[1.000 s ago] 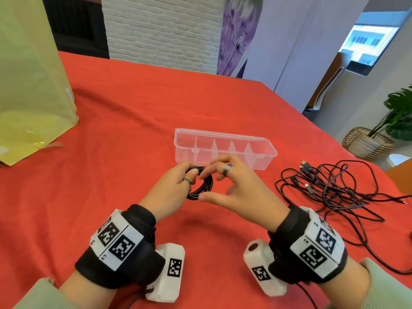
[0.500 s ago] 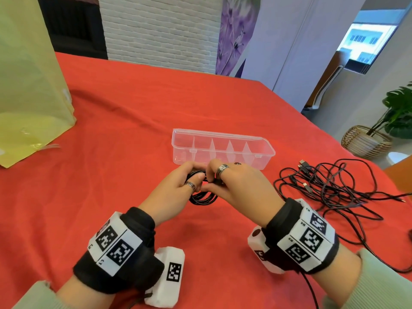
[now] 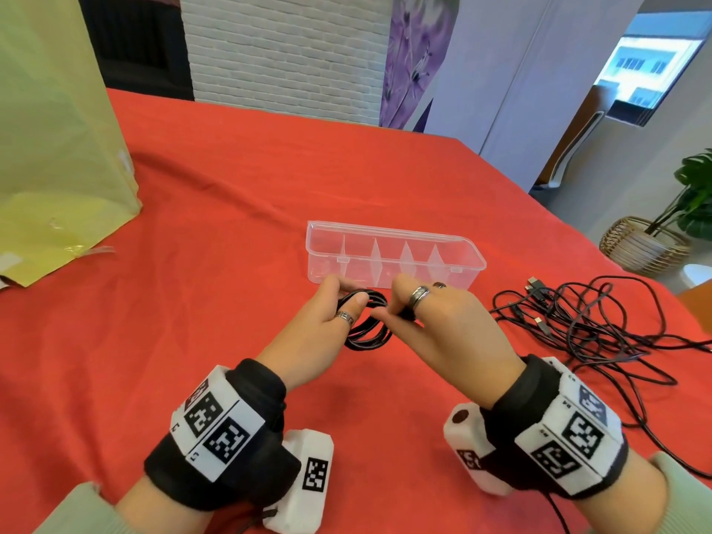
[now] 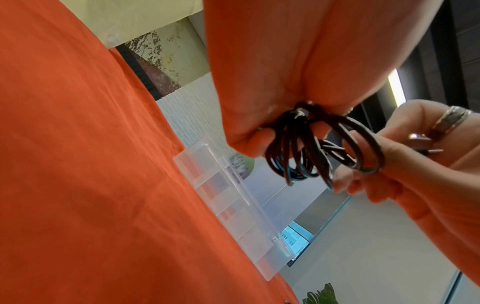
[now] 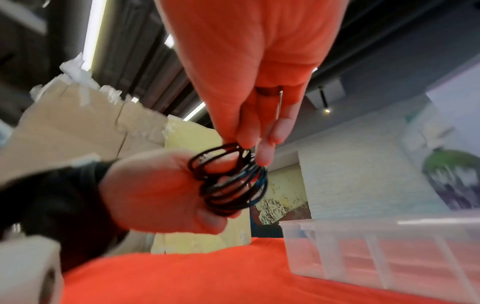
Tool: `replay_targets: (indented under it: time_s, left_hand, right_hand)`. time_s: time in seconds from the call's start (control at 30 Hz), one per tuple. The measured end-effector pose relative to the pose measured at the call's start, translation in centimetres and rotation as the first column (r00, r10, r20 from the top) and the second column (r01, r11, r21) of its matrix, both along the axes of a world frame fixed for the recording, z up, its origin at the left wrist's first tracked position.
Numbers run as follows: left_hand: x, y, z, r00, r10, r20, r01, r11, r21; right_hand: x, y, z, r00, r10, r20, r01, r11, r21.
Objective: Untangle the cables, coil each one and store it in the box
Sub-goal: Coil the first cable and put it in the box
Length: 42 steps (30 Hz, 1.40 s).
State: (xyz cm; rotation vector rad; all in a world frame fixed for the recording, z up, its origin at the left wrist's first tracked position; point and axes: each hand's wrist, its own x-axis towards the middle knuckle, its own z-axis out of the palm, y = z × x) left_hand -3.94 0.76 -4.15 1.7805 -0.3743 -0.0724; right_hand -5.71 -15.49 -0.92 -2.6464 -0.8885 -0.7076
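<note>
Though gripped by both hands (image 3: 385,321), coil (image 3: 366,333) half-hidden

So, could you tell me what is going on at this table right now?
A person is tidying cables. The left hand grips a coiled black cable above the red tablecloth, and the right hand pinches its loops. The clear divided box just beyond looks empty. A tangle of black cables waits to the right.
</note>
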Motion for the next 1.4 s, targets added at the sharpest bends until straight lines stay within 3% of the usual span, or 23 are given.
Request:
replay_targets:
  time_s: [0.07, 0.23, 0.33, 0.4, 0.47, 0.53, 0.6, 0.73, 0.83, 0.93, 1.03, 1.1, 1.23, 1.4]
  left_hand:
    - [0.1, 0.1, 0.1, 1.0, -0.005, 0.001, 0.005, 1.0, 0.004]
    - [-0.1, -0.1, 0.3, 0.999, -0.03, 0.013, 0.03, 1.0, 0.0]
    - [-0.2, -0.2, 0.1, 0.996, -0.087, 0.028, 0.087, 0.996, 0.034]
    - [-0.1, -0.1, 0.0, 0.993, -0.112, 0.045, 0.109, 0.992, 0.064]
    - [0.1, 0.0, -0.2, 0.992, -0.104, 0.068, 0.098, 0.992, 0.085]
    - [0.2, 0.0, -0.5, 0.994, -0.088, 0.071, 0.082, 0.993, 0.081]
    - [0.3, -0.2, -0.7, 0.996, -0.081, 0.033, 0.08, 0.996, 0.038]
    - [0.3, -0.3, -0.7, 0.993, -0.119, -0.009, 0.119, 0.993, 0.012]
    - [0.0, -0.3, -0.5, 0.978, -0.202, -0.041, 0.202, 0.979, -0.02]
    - [-0.2, -0.2, -0.4, 0.969, -0.243, -0.051, 0.238, 0.967, -0.085]
    - [-0.2, -0.2, -0.3, 0.958, -0.288, -0.013, 0.284, 0.951, -0.124]
    - [-0.1, -0.2, -0.4, 0.953, -0.303, -0.003, 0.299, 0.943, -0.147]
    - [-0.1, -0.2, -0.7, 0.968, -0.252, -0.007, 0.25, 0.96, -0.124]
    - [-0.2, -0.5, -0.7, 0.998, -0.063, 0.012, 0.064, 0.992, -0.106]
  right_hand:
    - [-0.4, -0.4, 0.2, 0.982, 0.007, -0.191, 0.03, 0.981, 0.193]
    - [-1.2, -1.4, 1.0, 0.943, 0.104, -0.317, 0.052, 0.892, 0.449]
    - [-1.4, -2.1, 1.4, 0.93, 0.122, -0.346, 0.077, 0.857, 0.509]
    - [-1.5, -2.5, 1.5, 0.947, 0.079, -0.311, 0.059, 0.909, 0.412]
    - [-1.4, -2.9, 1.5, 0.991, -0.035, -0.128, 0.048, 0.993, 0.107]
    - [-0.9, -3.3, 1.0, 0.991, -0.061, 0.115, 0.082, 0.979, -0.184]
    - [-0.5, -3.3, 0.8, 0.966, -0.05, 0.254, 0.13, 0.942, -0.31]
    - [-0.5, -2.6, 0.9, 0.889, -0.075, 0.453, 0.235, 0.921, -0.31]
    - [-0.2, -1.9, 1.2, 0.883, -0.113, 0.455, 0.237, 0.945, -0.224]
    - [0.8, -1.0, 1.2, 0.935, -0.139, 0.326, 0.19, 0.973, -0.13]
    - [1.7, -0.6, 0.2, 0.996, -0.057, 0.064, 0.052, 0.996, 0.072]
    - [1.8, -0.2, -0.3, 0.99, -0.008, -0.143, 0.042, 0.97, 0.24]
    - [2.0, 0.3, -0.9, 0.897, 0.026, -0.442, 0.172, 0.899, 0.403]
    - [1.9, 0.2, -0.9, 0.67, 0.341, -0.659, 0.319, 0.669, 0.671]
